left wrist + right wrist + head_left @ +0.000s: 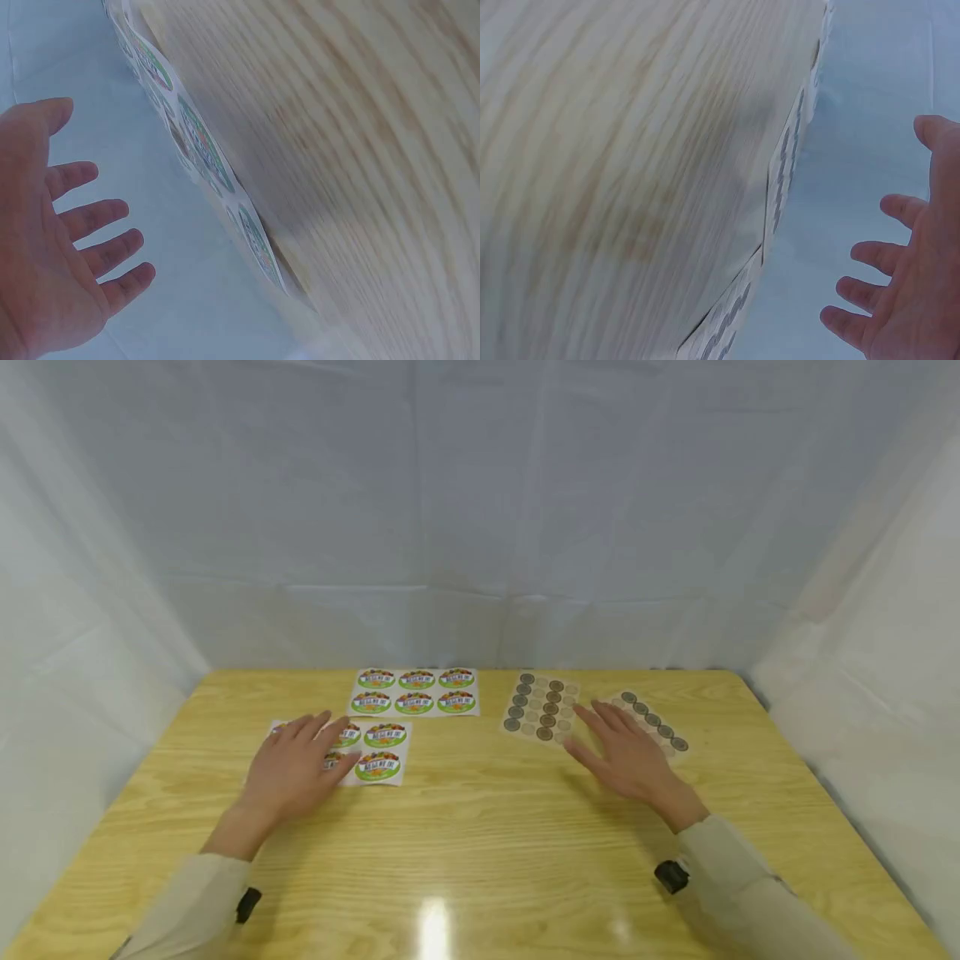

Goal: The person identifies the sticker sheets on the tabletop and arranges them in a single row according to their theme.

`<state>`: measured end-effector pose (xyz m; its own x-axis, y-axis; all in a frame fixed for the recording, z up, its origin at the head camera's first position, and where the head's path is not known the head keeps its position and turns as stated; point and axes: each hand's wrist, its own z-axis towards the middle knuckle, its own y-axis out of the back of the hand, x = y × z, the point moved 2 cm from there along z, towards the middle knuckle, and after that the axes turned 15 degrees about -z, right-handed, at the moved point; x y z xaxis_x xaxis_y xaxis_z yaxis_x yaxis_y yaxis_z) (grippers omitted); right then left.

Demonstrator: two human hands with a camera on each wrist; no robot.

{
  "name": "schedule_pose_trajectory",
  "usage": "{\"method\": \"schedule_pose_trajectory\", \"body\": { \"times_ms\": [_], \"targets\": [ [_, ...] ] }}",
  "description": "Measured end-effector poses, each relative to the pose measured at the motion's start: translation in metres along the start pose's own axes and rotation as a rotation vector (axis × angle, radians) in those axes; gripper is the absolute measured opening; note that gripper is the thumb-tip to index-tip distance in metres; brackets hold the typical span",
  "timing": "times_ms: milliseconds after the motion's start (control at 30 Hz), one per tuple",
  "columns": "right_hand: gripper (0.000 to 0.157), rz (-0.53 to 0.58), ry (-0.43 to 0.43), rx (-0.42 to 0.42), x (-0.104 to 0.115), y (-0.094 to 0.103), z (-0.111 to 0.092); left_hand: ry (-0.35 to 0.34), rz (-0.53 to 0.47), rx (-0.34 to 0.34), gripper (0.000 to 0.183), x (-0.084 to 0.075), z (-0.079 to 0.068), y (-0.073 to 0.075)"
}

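My left hand [296, 768] hovers with spread fingers above a white sheet of colourful oval stickers [385, 737], hiding part of it. Behind that lies a second sheet of oval fruit stickers [416, 692], flat on the table. On the right, my right hand [626, 756] is held over the wood, fingers extended and apart. Close to its fingertips is a pale sheet with rows of round dark and brown stickers [538, 706]. Partly covered by the same hand is another sheet with a row of dark round stickers [654, 720]. Both wrist views show the hands holding nothing, raised off the table.
The wooden table [465, 827] has a bright glare spot near its front. A white sheet-like curtain [465, 527] hangs directly behind its back edge, with more white sheeting at both sides. Dark devices are strapped at both wrists, such as the right wrist device [671, 877].
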<state>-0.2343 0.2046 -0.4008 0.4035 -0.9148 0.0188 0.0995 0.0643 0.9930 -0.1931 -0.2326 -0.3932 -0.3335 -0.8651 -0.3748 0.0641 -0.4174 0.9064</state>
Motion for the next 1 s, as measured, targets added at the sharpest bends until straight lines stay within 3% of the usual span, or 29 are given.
{"method": "schedule_pose_trajectory", "body": {
  "times_ms": [467,833,1000],
  "targets": [
    [0.069,0.109,0.020,-0.034,0.030,0.003,0.022,0.030,0.012,0.004,0.060,0.015,-0.003,0.014],
    [0.062,0.239,0.007,-0.004,0.050,0.000,0.040,0.085,-0.013,0.029,0.062,0.036,-0.001,0.021],
    [0.069,0.329,0.010,0.018,0.058,-0.004,0.050,0.106,-0.038,0.033,0.060,0.046,0.000,0.023]
  ]
}}
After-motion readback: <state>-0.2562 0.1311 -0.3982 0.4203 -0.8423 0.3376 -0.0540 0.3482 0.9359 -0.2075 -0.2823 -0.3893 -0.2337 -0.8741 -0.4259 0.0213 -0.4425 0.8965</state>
